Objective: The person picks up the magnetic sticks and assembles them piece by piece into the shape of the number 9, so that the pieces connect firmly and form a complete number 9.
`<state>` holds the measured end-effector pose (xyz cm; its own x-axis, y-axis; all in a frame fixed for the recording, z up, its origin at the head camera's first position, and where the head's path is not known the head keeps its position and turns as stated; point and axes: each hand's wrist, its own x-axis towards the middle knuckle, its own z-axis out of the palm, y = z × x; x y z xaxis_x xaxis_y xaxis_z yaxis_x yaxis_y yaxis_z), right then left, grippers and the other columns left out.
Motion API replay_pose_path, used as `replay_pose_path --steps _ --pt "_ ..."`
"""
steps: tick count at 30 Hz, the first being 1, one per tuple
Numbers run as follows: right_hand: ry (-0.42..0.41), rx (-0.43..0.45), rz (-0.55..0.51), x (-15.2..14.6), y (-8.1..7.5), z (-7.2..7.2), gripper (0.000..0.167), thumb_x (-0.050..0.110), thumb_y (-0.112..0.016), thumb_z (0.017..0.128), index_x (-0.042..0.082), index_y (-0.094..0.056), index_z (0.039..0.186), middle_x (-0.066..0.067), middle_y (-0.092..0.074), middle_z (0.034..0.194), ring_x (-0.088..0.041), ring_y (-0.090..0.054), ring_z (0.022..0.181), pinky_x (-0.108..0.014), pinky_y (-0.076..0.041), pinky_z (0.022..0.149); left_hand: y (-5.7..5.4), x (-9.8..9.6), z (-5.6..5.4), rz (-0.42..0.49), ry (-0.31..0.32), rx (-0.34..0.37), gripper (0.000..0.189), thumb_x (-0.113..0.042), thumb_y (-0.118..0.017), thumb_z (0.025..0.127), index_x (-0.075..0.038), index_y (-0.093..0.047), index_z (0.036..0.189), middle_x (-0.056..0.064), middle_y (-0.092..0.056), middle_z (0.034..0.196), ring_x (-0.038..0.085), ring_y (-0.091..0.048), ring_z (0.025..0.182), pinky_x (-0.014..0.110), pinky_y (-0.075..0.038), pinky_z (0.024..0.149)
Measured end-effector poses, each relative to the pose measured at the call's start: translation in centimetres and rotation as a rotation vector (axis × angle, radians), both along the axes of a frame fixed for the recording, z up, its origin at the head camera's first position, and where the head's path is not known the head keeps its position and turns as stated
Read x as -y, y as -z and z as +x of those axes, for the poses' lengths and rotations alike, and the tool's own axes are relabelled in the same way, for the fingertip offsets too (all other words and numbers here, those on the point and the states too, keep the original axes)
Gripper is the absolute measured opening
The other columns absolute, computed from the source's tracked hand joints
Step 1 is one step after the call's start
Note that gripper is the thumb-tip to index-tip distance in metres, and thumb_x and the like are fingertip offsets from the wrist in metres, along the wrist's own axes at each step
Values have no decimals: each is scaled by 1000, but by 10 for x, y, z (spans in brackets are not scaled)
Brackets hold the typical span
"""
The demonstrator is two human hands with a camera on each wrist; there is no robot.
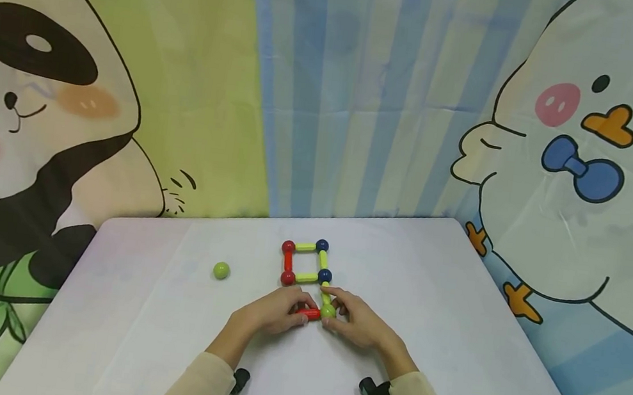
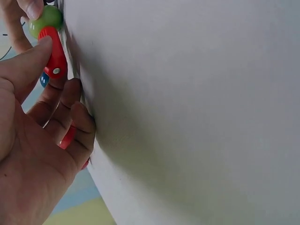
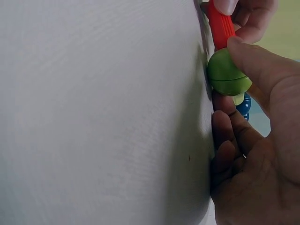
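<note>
My left hand (image 1: 279,311) pinches a red rod (image 2: 57,56) between thumb and fingers, low over the table. One end of that rod meets a green ball (image 3: 228,72), which my right hand (image 1: 360,321) holds between thumb and fingers. From the green ball a yellow-green rod (image 1: 326,296) runs up to a dark blue ball (image 1: 324,275). That ball is a corner of a square frame of rods and balls, with red balls (image 1: 287,278) on its left side joined by a red rod (image 1: 288,261). Whether the held red rod touches the ball firmly, I cannot tell.
A loose green ball (image 1: 221,270) lies on the white table (image 1: 163,336), left of the square frame. Behind the table hangs a printed cloth (image 1: 361,99) with cartoon animals. Each wrist carries a small black device, one of them the right camera (image 1: 374,391).
</note>
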<state>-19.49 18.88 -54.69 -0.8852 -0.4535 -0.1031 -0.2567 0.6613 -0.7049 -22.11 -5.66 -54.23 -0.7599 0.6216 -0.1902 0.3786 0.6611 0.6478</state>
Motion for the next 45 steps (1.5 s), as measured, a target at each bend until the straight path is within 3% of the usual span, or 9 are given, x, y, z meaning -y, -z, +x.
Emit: replay_pose_path --steps 9,16,22,26,31,39,45 --pt "4 -23 17 2 1 0 64 33 -73 96 19 -47 153 7 -57 106 -14 -51 97 -31 -43 81 2 1 0 0 -20 -2 25 -25 -71 98 -27 -71 122 -6 -59 114 16 -55 108 47 -47 105" --pt "43 -46 54 5 -2 1 65 36 -76 94 23 -50 151 -2 -50 113 -15 -48 93 -30 -43 76 6 2 1 26 -25 -19 28 -25 -72 97 -24 -69 125 -7 -58 99 11 -55 90 32 -49 83" --pt "23 -123 33 10 -4 1 62 32 -80 91 23 -55 147 -6 -41 131 -19 -48 103 -35 -45 84 2 11 1 74 -58 -24 28 -21 -71 97 -20 -70 124 -9 -61 97 11 -57 88 31 -51 80" --pt "-9 -181 41 17 -4 0 53 29 -82 89 24 -64 138 -1 -41 132 -22 -41 115 -42 -45 93 -1 24 -2 113 -117 -38 25 -19 -68 99 -19 -69 124 -9 -63 100 13 -58 92 32 -52 83" --pt "-36 -227 102 25 -5 0 40 29 -83 88 26 -72 127 5 -48 129 -21 -39 114 -41 -46 92 -8 40 -6 157 -200 -100 24 -17 -67 100 -17 -70 123 -9 -63 100 12 -57 90 30 -52 80" --pt "-73 -258 162 32 -6 -2 28 23 -84 87 26 -77 114 8 -59 120 -17 -42 112 -35 -48 90 -8 60 -12 167 -398 -360 24 -14 -73 94 -16 -71 119 -3 -60 98 17 -54 92 35 -48 80" --pt "-80 -261 193 35 -4 -4 23 20 -84 87 27 -79 108 13 -62 112 -15 -44 109 -33 -47 89 -6 80 -18 146 -522 -449 34 -17 -76 91 -17 -69 124 9 -55 121 29 -49 112 46 -44 93"
